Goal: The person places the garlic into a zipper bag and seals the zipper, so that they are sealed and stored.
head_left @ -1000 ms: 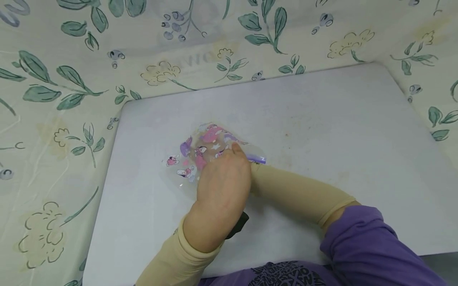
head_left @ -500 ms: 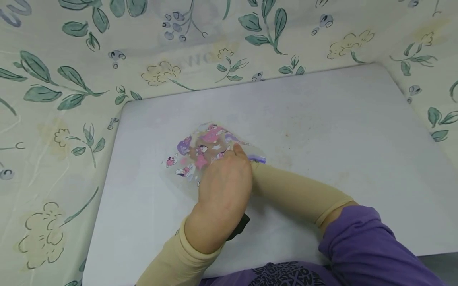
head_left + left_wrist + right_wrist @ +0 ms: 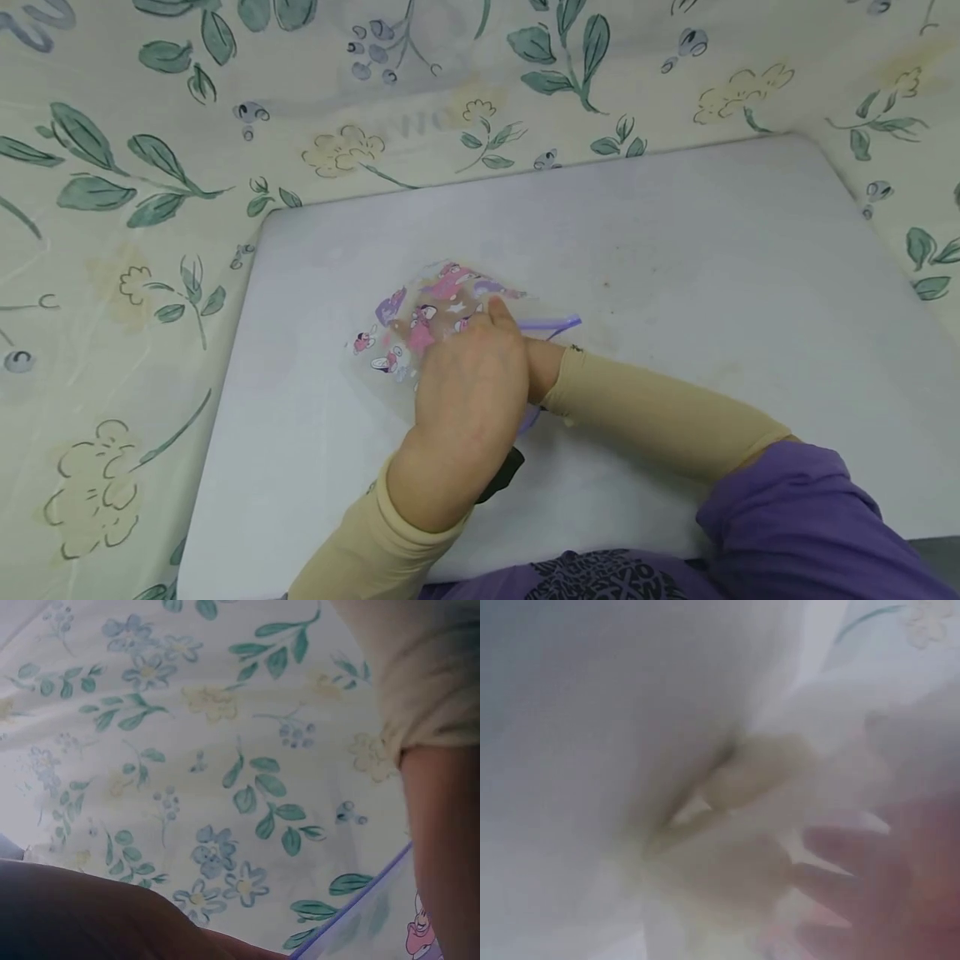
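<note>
A clear zip bag (image 3: 390, 362) with pink and purple cartoon prints lies on the white table. My left hand (image 3: 472, 383) grips the bag near its mouth, knuckles up, its fingertips mostly hidden. My right hand (image 3: 543, 367) reaches in through that mouth; only its wrist end shows plainly, with a brownish blur of it behind the printed film. The purple zip strip (image 3: 551, 322) stands apart on both sides of the right wrist. In the left wrist view, the same strip (image 3: 352, 898) runs beside the right forearm. Blurred fingers (image 3: 840, 877) appear in the right wrist view; whose they are, I cannot tell.
The white table (image 3: 720, 275) extends widely to the right and bears a few tiny specks. A floral cloth (image 3: 420, 92) rises behind it and along the left and right sides. A black piece (image 3: 501, 477) sits beneath the left wrist.
My right arm has drawn back to the right, baring its wrist beyond the sleeve. More of the purple zip strip shows, opened around that wrist. The left hand keeps its grip.
</note>
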Tool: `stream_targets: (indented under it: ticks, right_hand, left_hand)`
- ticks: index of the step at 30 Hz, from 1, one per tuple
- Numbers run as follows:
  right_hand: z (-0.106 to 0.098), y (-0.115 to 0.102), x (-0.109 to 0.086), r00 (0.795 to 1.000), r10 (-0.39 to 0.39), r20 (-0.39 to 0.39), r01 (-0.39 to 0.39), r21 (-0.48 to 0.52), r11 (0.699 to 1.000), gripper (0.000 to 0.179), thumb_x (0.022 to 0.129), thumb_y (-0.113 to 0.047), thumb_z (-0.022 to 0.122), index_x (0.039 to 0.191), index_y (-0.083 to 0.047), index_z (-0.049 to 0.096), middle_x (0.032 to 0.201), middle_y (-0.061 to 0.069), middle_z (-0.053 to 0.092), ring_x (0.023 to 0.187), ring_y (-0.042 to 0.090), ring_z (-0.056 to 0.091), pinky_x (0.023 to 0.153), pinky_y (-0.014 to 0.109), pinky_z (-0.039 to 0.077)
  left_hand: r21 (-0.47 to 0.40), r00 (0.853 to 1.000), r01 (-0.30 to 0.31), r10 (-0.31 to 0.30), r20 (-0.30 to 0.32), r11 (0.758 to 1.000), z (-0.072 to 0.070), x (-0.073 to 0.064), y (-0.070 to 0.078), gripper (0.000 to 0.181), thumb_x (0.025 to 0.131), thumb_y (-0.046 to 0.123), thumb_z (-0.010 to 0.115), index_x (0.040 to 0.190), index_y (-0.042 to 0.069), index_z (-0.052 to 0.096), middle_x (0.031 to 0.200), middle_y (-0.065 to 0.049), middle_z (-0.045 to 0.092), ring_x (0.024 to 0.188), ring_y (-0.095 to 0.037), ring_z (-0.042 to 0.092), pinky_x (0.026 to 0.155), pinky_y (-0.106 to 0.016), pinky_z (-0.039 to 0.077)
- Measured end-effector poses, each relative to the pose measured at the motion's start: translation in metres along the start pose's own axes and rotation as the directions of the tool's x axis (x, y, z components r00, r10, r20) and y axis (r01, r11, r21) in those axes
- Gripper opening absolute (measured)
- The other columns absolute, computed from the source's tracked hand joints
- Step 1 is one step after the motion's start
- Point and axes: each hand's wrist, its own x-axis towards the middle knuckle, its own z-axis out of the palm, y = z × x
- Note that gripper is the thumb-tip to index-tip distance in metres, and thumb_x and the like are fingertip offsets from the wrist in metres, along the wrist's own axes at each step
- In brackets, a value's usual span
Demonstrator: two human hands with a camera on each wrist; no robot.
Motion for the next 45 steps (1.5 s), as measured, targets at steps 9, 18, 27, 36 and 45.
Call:
stream_targets:
  ticks: [9,18,27,36,45]
  right_hand:
    - [-0.016,-0.007,-0.004,0.978,0.079,0.19,-0.011,-0.337,0.942,0.042,0.093,-0.023,0.049,0.134,-0.014,0.052,0.138,0.002,0.052,0.132,0.023,0.042,0.114,0.042,0.021]
    - [-0.017,-0.011,-0.058,0.994,-0.023,-0.11,-0.006,-0.258,0.966,0.024,0.09,-0.019,0.056,0.111,-0.016,0.067,0.075,-0.009,0.064,0.068,0.009,0.057,0.065,0.026,0.047]
    - [-0.076,-0.019,-0.088,0.948,-0.19,-0.256,0.134,-0.222,0.966,0.013,0.08,-0.011,0.068,0.093,-0.014,0.068,0.087,-0.006,0.068,0.084,0.013,0.062,0.077,0.03,0.052]
    - [-0.083,0.009,-0.09,0.945,0.041,-0.323,-0.14,-0.287,0.948,0.048,0.078,0.007,0.066,0.121,-0.014,0.062,0.118,0.005,0.063,0.11,0.024,0.06,0.086,0.04,0.052]
    - [-0.067,0.027,-0.086,0.963,0.027,-0.268,-0.102,-0.273,0.957,0.052,0.074,0.001,0.071,0.122,-0.015,0.062,0.115,0.001,0.065,0.107,0.021,0.061,0.088,0.036,0.052]
  left_hand:
    - [-0.092,0.994,0.035,-0.025,0.105,0.995,-0.003,0.003,-0.001,0.041,0.087,0.003,0.054,0.128,0.0,0.057,0.1,-0.014,0.069,0.067,-0.026,0.066,0.052,-0.04,0.053]
    - [-0.097,0.994,0.038,-0.027,0.11,0.995,-0.001,-0.003,-0.005,0.042,0.085,0.001,0.058,0.127,-0.002,0.057,0.09,-0.013,0.068,0.063,-0.025,0.064,0.048,-0.038,0.051]
    - [-0.093,0.983,0.029,-0.012,0.181,0.995,-0.003,0.001,-0.006,0.047,0.087,0.009,0.06,0.132,-0.002,0.052,0.087,-0.012,0.066,0.061,-0.021,0.063,0.048,-0.034,0.052]
    - [-0.081,0.987,0.05,-0.037,0.156,0.995,-0.002,0.001,-0.007,0.04,0.09,0.006,0.053,0.13,-0.001,0.055,0.086,-0.012,0.067,0.058,-0.022,0.062,0.044,-0.036,0.05]
    - [-0.059,0.993,0.042,-0.035,0.114,0.997,-0.003,0.0,-0.009,0.039,0.089,0.005,0.055,0.128,-0.001,0.057,0.085,-0.012,0.067,0.057,-0.024,0.062,0.045,-0.035,0.05]
